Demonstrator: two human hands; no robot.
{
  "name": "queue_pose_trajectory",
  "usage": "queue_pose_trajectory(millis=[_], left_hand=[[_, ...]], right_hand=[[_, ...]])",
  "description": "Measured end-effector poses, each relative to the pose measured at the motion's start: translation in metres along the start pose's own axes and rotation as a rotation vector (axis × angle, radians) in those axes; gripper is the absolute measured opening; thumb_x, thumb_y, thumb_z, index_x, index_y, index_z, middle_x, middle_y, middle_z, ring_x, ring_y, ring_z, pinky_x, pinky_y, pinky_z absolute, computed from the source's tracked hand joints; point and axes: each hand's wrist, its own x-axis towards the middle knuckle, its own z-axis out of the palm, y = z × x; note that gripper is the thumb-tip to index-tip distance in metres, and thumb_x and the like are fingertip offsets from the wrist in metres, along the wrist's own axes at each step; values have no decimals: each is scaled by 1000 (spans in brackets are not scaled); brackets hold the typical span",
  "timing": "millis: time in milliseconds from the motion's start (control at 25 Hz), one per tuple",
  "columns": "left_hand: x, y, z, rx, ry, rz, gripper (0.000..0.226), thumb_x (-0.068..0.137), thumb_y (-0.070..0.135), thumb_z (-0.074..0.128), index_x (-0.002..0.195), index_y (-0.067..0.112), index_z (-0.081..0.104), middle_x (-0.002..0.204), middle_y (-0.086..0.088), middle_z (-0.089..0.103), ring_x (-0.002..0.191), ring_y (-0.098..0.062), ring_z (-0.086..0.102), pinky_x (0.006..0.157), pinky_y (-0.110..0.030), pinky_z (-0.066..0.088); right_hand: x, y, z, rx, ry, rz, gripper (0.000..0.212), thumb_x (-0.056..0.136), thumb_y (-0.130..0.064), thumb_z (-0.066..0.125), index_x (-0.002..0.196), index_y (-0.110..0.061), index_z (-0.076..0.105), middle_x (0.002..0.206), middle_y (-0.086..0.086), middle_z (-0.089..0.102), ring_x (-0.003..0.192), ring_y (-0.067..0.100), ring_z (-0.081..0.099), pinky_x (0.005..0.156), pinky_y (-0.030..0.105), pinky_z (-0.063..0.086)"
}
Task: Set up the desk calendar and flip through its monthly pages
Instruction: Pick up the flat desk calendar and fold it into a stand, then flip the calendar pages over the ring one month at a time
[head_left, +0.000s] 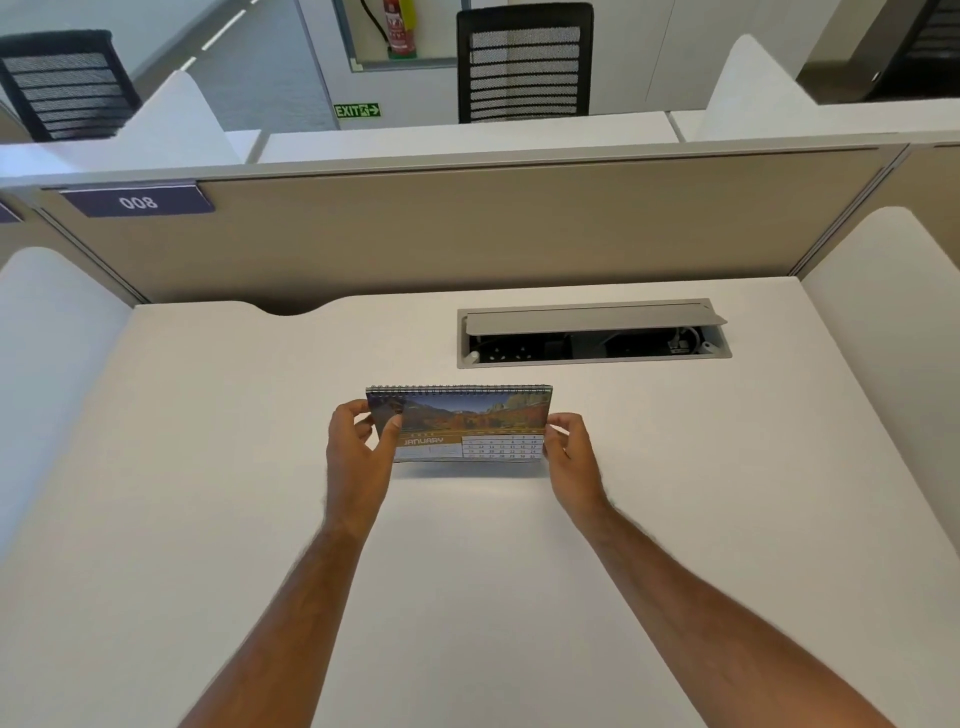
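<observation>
Both bare forearms reach forward over the white worktop (208, 467) and meet at the desk calendar (467, 423), 1 on each short side. The left hand (358, 452) is turned palm inward, its grip closed on the calendar's left edge: the thumb (390, 425) lies across the front page and the fingers curl round behind. The right hand (569, 449) pinches the calendar's right edge between thumb and fingertips, wrist bent slightly inward.

The calendar stands upright near the middle of the worktop, spiral binding (457, 388) along its top, front page facing the camera; a shadow lies on the worktop just under its lower edge, and whether the base touches the surface cannot be told. There is 1 calendar. Its page shows a landscape photo above a band reading "JANUARY" and a grid of dates running up to 31; the small year digits above the month are too blurred to read.

Behind the calendar, 1 recessed cable box (592, 335) sits in the worktop with its grey lid raised. Beyond that runs the beige partition (467, 228), with 1 purple nameplate (137, 200) to the calendar's far left, its digits appearing as "008" upside down. Past the partition are 3 black mesh chairs; the nearest to centre (524, 62) is straight behind the calendar. A green "EXIT" sign (357, 110) and 1 red fire extinguisher (400, 26) sit left of that chair.
</observation>
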Motion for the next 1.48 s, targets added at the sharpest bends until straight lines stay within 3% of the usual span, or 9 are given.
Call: queue_pose_trajectory(millis=[200,360,480,640,720,960,1200,1320,1480], left_hand=[[-10,-4,0,-2,44,5,42,104,28,74,138,19,52,139,6,53,122,-17,60,88,-17,48],[-10,-8,-4,-29,66,-4,32,103,30,74,127,21,54,133,-1,62,117,-22,65,92,-31,56],[-7,-10,-11,-94,37,-66,33,102,34,76,122,22,53,122,-1,69,114,-21,71,89,-31,57],[-3,-15,-22,-103,21,-89,35,99,44,77,116,28,52,111,4,69,99,-2,71,80,-19,50],[-1,-17,-26,-98,6,-76,33,98,49,75,116,31,54,110,4,71,91,6,68,80,-20,49],[3,-19,-34,-107,-12,-30,31,93,64,67,110,38,63,107,22,74,100,4,67,77,-8,49],[18,-25,-37,-237,-6,-79,45,98,62,61,106,17,64,111,-9,78,107,-22,74,96,-44,62],[28,-18,-36,-291,7,-116,52,101,65,52,110,15,58,118,-14,74,106,-17,72,101,-43,60],[49,-11,-37,-287,35,-151,41,106,63,50,118,24,49,107,6,78,101,-8,75,93,-28,62]], right_hand=[[2,-11,8,62,31,-32,24,117,-12,37,128,-8,58,128,18,69,112,28,69,75,15,57],[4,-18,15,101,3,-13,17,118,-18,36,123,-12,51,122,10,63,115,28,64,96,44,59],[8,-21,15,116,-46,6,22,119,-22,34,116,-12,53,115,9,63,112,24,62,102,49,57],[8,-41,13,132,-163,1,45,119,-31,31,105,-31,74,102,-9,80,101,7,73,83,17,57],[11,-50,15,132,-206,-3,54,118,-42,29,100,-42,80,101,-14,83,94,-3,76,77,11,56],[21,-59,23,114,-321,-20,51,113,-59,30,113,-43,78,114,-10,83,106,4,78,81,12,58],[31,-70,33,97,-331,-31,53,107,-67,35,114,-39,79,113,-8,84,105,5,78,80,13,59],[41,-82,40,111,-314,-22,50,106,-64,40,107,-38,83,110,-7,85,102,4,79,80,11,57],[60,-93,52,121,-305,-1,48,111,-57,41,97,-41,83,104,-16,84,101,-4,76,91,17,53]])
